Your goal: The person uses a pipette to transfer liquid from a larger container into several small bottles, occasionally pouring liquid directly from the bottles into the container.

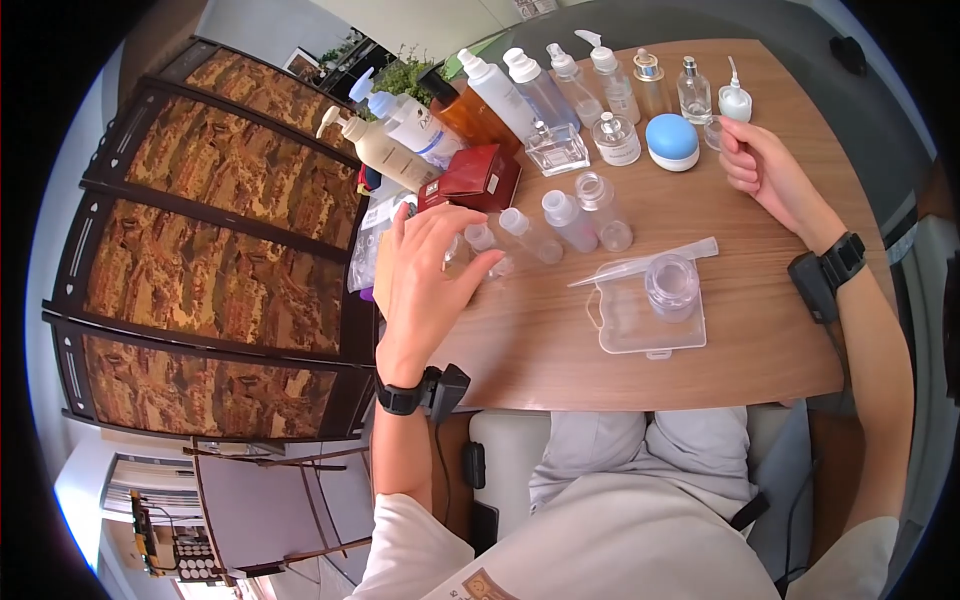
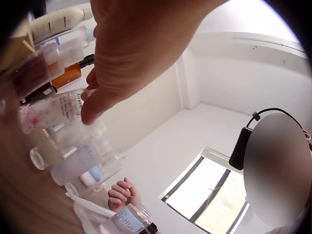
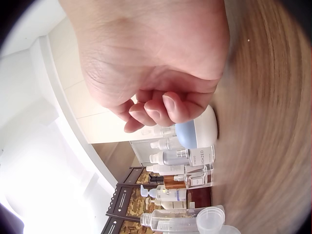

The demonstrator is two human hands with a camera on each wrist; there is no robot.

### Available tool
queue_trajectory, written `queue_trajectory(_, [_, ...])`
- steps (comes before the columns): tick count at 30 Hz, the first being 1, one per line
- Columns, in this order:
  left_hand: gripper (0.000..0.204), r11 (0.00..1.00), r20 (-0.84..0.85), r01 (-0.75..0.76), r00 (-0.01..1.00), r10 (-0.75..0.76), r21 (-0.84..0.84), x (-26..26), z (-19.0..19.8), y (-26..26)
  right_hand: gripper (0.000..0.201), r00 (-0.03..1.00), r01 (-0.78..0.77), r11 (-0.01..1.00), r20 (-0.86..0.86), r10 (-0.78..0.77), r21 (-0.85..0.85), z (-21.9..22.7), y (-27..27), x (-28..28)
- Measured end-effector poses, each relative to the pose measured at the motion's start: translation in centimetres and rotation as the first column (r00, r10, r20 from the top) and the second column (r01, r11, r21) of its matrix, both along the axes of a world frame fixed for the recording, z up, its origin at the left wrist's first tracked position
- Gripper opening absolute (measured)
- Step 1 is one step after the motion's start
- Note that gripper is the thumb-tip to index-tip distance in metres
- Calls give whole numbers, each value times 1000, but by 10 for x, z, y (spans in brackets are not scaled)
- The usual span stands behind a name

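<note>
My left hand (image 1: 428,262) is at the left of the table, thumb and fingers apart around the top of a small clear bottle (image 1: 480,238). In the left wrist view the thumb and a finger overlap the upper end of a small bottle with pink floral print (image 2: 51,111). To the right of this hand stand several small clear bottles (image 1: 570,220). My right hand (image 1: 762,170) is at the right side, fingers loosely curled, with no held thing visible. Close by its fingertips are a clear round piece (image 1: 713,132) and a blue-topped white container (image 1: 672,142).
Pump and spray bottles (image 1: 500,90) line the far edge, with a dark red box (image 1: 480,178) in front. A clear plastic case (image 1: 630,330) carries a clear jar (image 1: 672,285) and a translucent pipette (image 1: 650,262). A folding screen (image 1: 230,230) stands left of the table (image 1: 760,350).
</note>
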State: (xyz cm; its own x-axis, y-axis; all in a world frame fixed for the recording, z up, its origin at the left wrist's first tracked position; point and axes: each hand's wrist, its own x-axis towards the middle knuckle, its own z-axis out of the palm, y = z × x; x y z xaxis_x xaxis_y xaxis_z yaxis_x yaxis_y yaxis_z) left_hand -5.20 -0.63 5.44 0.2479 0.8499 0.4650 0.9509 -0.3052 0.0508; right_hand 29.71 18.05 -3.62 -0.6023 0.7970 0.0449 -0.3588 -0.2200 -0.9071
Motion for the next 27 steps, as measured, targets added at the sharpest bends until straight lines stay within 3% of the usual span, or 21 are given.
queue_trajectory(14, [43, 993, -62, -90, 994, 85, -75, 0, -8, 4, 33, 1000, -11, 999, 28, 10, 39, 0, -2, -1])
queue_trajectory(17, [46, 986, -61, -98, 994, 90, -137, 4, -3, 2, 33, 999, -4, 999, 32, 3, 35, 1, -2, -2])
queue_trajectory(27, [46, 990, -39, -72, 997, 67, -124, 5, -7, 6, 32, 1000, -7, 999, 21, 6, 31, -1, -1, -1])
